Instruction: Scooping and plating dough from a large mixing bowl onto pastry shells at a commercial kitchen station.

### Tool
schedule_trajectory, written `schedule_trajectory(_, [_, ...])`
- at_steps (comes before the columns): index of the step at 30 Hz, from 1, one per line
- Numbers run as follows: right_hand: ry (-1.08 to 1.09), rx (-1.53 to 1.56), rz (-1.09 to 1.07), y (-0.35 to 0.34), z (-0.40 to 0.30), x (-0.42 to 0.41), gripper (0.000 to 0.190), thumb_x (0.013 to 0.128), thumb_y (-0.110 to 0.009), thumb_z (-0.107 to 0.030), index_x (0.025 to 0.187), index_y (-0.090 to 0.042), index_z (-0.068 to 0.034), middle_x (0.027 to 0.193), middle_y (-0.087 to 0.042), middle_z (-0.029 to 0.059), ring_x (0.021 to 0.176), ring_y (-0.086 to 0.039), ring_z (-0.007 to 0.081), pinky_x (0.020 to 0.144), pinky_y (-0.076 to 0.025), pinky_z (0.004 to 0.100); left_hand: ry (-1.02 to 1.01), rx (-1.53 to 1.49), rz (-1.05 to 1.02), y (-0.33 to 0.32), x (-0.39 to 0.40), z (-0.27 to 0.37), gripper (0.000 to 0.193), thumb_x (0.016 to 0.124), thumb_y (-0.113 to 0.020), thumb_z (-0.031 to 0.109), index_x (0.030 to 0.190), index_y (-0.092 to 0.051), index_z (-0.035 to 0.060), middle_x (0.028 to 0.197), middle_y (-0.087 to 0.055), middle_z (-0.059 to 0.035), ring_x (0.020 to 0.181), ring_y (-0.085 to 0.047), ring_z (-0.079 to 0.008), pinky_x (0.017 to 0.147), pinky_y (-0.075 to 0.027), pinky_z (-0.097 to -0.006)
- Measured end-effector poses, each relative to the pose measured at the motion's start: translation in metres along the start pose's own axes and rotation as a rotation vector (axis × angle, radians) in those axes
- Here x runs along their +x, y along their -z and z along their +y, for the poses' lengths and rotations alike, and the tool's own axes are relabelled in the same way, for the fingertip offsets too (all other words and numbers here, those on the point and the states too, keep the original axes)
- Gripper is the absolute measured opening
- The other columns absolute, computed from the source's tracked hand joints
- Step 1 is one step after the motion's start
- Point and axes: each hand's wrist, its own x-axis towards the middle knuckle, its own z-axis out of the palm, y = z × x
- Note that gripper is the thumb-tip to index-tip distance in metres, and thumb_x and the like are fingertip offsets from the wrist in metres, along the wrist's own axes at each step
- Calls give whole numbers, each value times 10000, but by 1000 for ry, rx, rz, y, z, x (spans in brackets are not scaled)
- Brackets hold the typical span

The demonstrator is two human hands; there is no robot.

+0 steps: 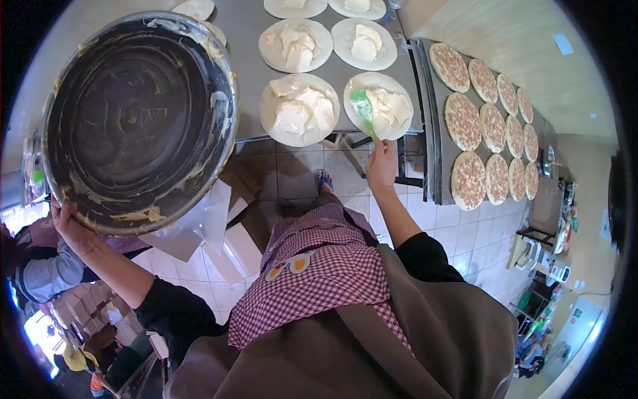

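Note:
My left hand [75, 224] grips the lower rim of a large round metal basin [134, 124], tilted with its inside towards me. Cream smears its walls, and the floor of it is nearly bare. In my right hand [383, 167] is the handle of a green spatula [363, 105]. The spatula's blade rests on the cream of the nearest right pale round cake layer [398, 130]. Beside it lies another round layer [266, 112] topped with thick pale cream [299, 117]. Several more rounds with cream dollops [366, 44] stand behind them on the metal table [249, 124].
On the right, a second table [438, 164] bears rows of rounds with brown-speckled tops [463, 122]. Opened cardboard boxes [244, 249] lie low at my left, near another person's grey sleeve [52, 274]. A metal bowl [548, 162] stands at the right table's far end.

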Motion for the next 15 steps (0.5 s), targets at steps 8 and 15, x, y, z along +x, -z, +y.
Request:
schedule_trajectory(8, [-36, 180, -20, 2, -13, -9, 301, 757, -536, 28, 1058, -555, 22, 955, -493, 207, 820, -531, 364, 699, -453, 410, -31, 33, -35, 1, 3, 0, 226, 702, -468, -76, 886, -565, 15, 909, -609, -67, 787, -574, -147, 750, -464, -242])
schedule_trajectory(15, [-186, 361, -149, 29, -34, -10, 236, 767, -521, 21, 996, -576, 34, 885, -529, 197, 799, -547, 339, 683, -458, 380, -50, 44, -32, -12, -1, 2, 146, 765, -486, -65, 831, -547, 50, 854, -599, -26, 731, -546, -93, 688, -431, -201])
